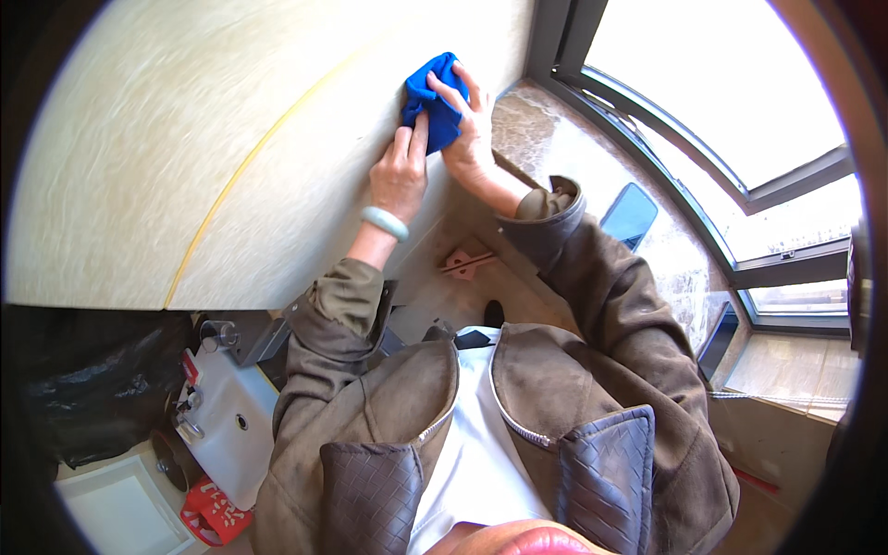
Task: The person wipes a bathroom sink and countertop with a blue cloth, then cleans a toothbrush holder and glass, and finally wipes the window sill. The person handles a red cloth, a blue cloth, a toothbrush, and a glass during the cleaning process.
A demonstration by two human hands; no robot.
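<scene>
A crumpled blue cloth [433, 100] lies against the pale, marbled wall [268, 102], close to the window corner. My right hand [474, 129] grips the cloth from its right side, thumb and fingers bent over it. From below, my left hand [400, 171] presses its extended finger onto the cloth's lower edge, with the other fingers curled. A pale bangle [385, 223] circles my left wrist. Both arms reach up in brown jacket sleeves. The part of the wall under the cloth is hidden.
An open dark-framed window [740, 185] stands at the right above a stone ledge [546, 125], where a flat bluish rounded panel [629, 215] rests. At lower left are a white sink [227, 430], a clear glass [218, 335], black plastic sheeting [102, 379] and a red patterned item [215, 511].
</scene>
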